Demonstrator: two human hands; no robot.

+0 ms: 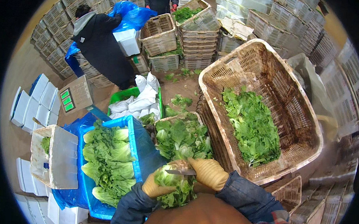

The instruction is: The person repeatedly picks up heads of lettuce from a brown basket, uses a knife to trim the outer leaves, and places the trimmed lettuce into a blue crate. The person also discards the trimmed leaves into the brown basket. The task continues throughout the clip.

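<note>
My left hand, in a yellow glove, is closed around the lower side of a head of leafy lettuce in front of my body. The yellow-gloved right hand grips a knife, its handle hidden in the fist. The blade points left and lies across the lettuce near its brownish base. Just beyond my hands, a crate of loose greens is heaped with more heads and leaves. Left of it, a blue-lined box holds lettuce heads laid in rows.
At right, a large dirty plastic crate on a stack holds loose leaves. A white foam box stands left, with a scale beyond. A green crate holds white bundles. Two people work at the back among stacked crates.
</note>
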